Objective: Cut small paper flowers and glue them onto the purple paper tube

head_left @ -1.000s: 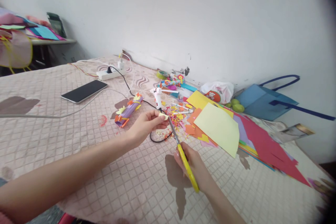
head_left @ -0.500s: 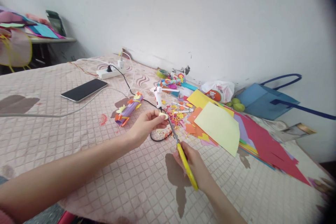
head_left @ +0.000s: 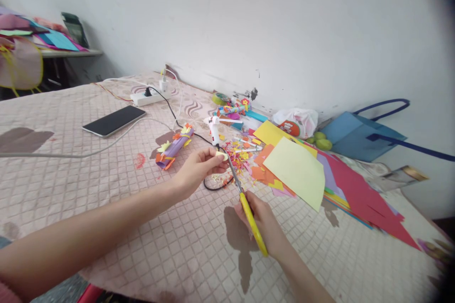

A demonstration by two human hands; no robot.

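Between the thumb and fingers of my left hand (head_left: pixel 202 170) is a small piece of pale yellow paper (head_left: pixel 222 155). My right hand (head_left: pixel 261 220) grips yellow-handled scissors (head_left: pixel 253 225), whose blades point away from me and reach the paper's edge. Whether the blades are parted is hard to make out. Just beyond my left hand a white glue gun (head_left: pixel 213 131) stands on the table with its black cord looping nearby. To the left lies a purple paper tube (head_left: pixel 175 148) decorated with orange and yellow paper shapes.
Paper scraps (head_left: pixel 241 156) and markers lie behind the scissors. Coloured sheets, topped by a pale yellow sheet (head_left: pixel 296 170), spread to the right. A blue bag (head_left: pixel 362 135) leans by the wall. A phone (head_left: pixel 114 120) and a power strip (head_left: pixel 149 98) sit at left.
Almost nothing differs. Both hands keep the same place, with the scissors still at the small paper piece.
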